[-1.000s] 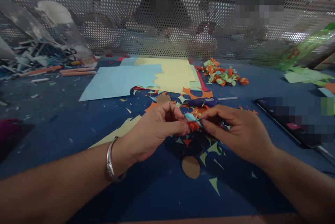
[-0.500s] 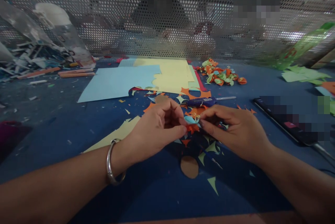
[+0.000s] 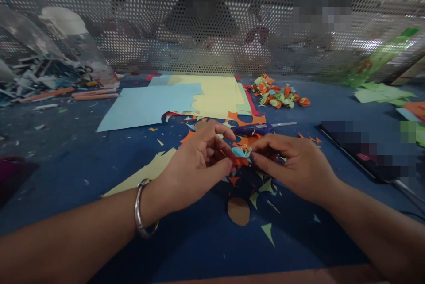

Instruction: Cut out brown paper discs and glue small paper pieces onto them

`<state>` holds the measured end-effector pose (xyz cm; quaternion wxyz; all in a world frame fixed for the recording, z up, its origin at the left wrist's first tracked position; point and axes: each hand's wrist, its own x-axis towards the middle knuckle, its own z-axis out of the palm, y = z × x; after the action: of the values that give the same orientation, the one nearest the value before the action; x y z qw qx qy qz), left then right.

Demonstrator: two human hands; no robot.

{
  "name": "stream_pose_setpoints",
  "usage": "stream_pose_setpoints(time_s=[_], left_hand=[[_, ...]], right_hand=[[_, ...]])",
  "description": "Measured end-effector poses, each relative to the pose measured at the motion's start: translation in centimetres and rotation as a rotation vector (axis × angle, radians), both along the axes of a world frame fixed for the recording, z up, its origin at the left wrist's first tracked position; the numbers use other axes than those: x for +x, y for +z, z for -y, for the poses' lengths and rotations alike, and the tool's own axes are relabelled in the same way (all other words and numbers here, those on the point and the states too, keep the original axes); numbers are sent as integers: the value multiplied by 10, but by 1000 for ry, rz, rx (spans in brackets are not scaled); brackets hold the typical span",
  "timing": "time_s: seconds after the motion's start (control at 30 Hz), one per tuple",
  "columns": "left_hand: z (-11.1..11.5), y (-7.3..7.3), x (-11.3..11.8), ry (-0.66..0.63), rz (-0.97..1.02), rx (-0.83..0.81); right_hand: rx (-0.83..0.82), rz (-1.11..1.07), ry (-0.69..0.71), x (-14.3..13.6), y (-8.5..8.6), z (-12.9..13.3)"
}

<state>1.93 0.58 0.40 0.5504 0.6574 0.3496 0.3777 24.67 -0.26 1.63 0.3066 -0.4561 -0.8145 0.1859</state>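
Blue sheet (image 3: 146, 105): matt, smooth paper
Yellow sheets (image 3: 217, 94), right of the blue sheet: matt paper
Blue-and-orange piece (image 3: 241, 153), nearer and right of it: matt, curled paper
Brown disc (image 3: 238, 211), nearer than it: matt, cardboard-like
Bangle (image 3: 138, 209), nearer than it: shiny, smooth metal
Bottle (image 3: 86, 51), left of it: clear, glossy plastic
Screen (image 3: 139, 40), behind it: perforated metal, dull sheen

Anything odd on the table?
Mostly clutter: paper offcuts strewn over the blue table, some near the right hand. The light-blue sheet has a scalloped right edge, likely cut rather than damaged. No spill visible.
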Motion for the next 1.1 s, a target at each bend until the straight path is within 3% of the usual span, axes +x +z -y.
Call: stream_pose_setpoints(time_s=[0.4, 0.67, 1.1], left_hand=[[-2, -4, 4, 8, 75, -48], [-6, -7, 1, 38, 19, -25], [-1, -2, 1, 152, -327, 373]], right_hand=[[34, -12, 6, 0, -1, 1], [53, 22, 50, 0, 0, 3], [148, 84, 104, -4, 1, 4]])
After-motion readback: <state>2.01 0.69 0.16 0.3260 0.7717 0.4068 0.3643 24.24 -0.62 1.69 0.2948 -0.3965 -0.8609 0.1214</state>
